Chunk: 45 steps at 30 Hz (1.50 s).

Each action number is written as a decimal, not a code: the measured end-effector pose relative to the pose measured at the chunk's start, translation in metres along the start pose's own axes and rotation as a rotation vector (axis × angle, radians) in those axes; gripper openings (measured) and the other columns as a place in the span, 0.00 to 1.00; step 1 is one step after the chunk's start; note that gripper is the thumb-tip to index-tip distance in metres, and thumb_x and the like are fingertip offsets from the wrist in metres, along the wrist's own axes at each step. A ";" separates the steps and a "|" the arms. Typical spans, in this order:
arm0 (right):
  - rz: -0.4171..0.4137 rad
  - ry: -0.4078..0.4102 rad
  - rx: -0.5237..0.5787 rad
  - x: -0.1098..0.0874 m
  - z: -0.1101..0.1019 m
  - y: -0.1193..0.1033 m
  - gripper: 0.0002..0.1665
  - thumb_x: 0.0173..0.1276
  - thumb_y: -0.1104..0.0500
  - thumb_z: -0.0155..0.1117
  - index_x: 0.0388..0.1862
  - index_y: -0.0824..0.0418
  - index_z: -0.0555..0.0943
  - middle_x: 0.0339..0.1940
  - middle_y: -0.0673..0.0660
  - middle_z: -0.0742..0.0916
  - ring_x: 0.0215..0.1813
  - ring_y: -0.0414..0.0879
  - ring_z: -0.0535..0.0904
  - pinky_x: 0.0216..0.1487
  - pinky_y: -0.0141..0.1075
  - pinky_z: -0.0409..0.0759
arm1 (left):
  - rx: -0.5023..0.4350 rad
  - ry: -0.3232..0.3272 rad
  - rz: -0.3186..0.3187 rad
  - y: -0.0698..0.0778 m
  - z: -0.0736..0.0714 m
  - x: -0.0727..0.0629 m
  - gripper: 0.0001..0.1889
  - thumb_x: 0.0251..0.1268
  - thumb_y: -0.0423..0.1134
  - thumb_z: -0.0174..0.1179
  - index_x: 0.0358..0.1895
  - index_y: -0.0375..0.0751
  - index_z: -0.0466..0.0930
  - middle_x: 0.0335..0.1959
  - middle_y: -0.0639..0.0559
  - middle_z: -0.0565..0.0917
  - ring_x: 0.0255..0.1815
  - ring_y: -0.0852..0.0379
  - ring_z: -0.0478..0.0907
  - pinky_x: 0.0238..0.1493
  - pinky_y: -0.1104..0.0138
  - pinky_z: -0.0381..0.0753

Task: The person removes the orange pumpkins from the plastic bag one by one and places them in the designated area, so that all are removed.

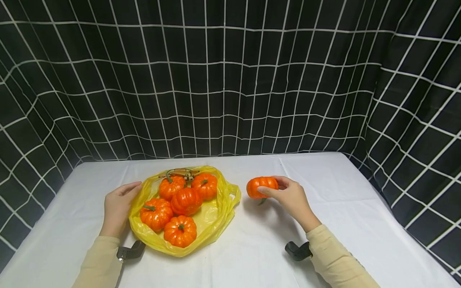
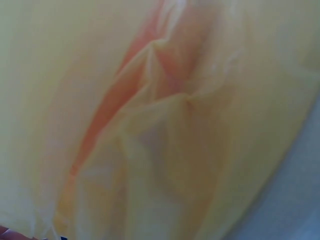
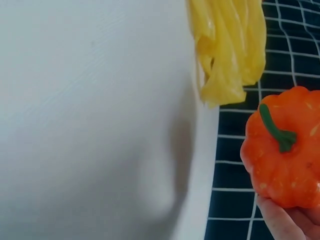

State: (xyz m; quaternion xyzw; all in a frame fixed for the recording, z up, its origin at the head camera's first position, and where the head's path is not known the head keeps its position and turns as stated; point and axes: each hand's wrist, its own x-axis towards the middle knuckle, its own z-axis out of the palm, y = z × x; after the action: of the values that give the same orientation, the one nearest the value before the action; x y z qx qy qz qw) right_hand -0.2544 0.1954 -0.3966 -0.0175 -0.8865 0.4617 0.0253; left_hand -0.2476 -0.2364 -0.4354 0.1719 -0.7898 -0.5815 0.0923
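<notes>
My right hand (image 1: pixel 289 198) holds a small orange pumpkin (image 1: pixel 260 187) above the table, right of the bag, with thumb and fingers on its sides. Its green stem points downward in the head view, and the right wrist view shows the stem side of this pumpkin (image 3: pixel 295 150). Just left of centre sits a yellow plastic bag (image 1: pixel 209 224), spread wide, with several orange pumpkins (image 1: pixel 180 231) inside. Along the bag's left side lies my left hand (image 1: pixel 120 204), its fingers extended at the rim. Yellow plastic (image 2: pixel 160 150) fills most of the left wrist view, blurred.
A white cloth covers the table (image 1: pixel 252 256). Behind and beside it hangs a black curtain (image 1: pixel 230 100) with a white grid. At the bag's back rim lies a small brown and green item (image 1: pixel 183 173). One bag handle (image 1: pixel 235 194) sticks out to the right.
</notes>
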 end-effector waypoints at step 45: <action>0.162 -0.006 -0.063 0.015 -0.003 0.030 0.48 0.57 0.30 0.69 0.59 0.68 0.79 0.55 0.65 0.85 0.51 0.52 0.77 0.42 0.30 0.74 | -0.033 -0.003 -0.023 0.001 0.000 0.000 0.24 0.72 0.50 0.58 0.62 0.39 0.79 0.65 0.41 0.79 0.44 0.74 0.75 0.43 0.85 0.79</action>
State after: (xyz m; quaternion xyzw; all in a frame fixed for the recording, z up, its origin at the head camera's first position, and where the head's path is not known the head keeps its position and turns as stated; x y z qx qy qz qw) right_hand -0.2694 0.2161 -0.4193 -0.0883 -0.8963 0.4343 -0.0154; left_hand -0.2475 -0.2359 -0.4347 0.1787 -0.7782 -0.5957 0.0872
